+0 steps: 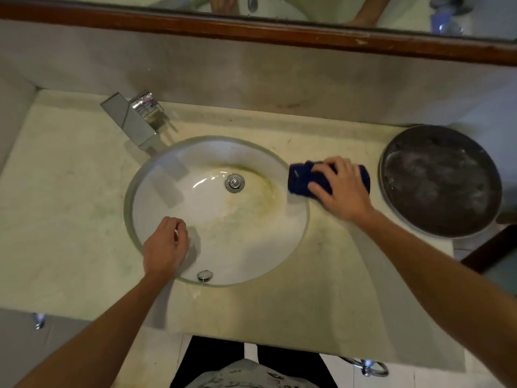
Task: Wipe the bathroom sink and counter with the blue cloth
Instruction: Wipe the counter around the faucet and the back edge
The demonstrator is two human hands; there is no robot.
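A white oval sink (156, 191) with yellow-brown stains around its drain (235, 182) is set into a pale stone counter (70, 197). My right hand (342, 189) presses the folded blue cloth (299, 180) flat on the sink's right rim, where basin meets counter. My left hand (165, 246) rests on the sink's near left rim, fingers curled, holding nothing.
A chrome faucet (131, 119) juts over the basin from the back left. A large dark round pan (439, 180) sits on the counter at the far right, close to the cloth. A wood-framed mirror (251, 26) runs along the back wall.
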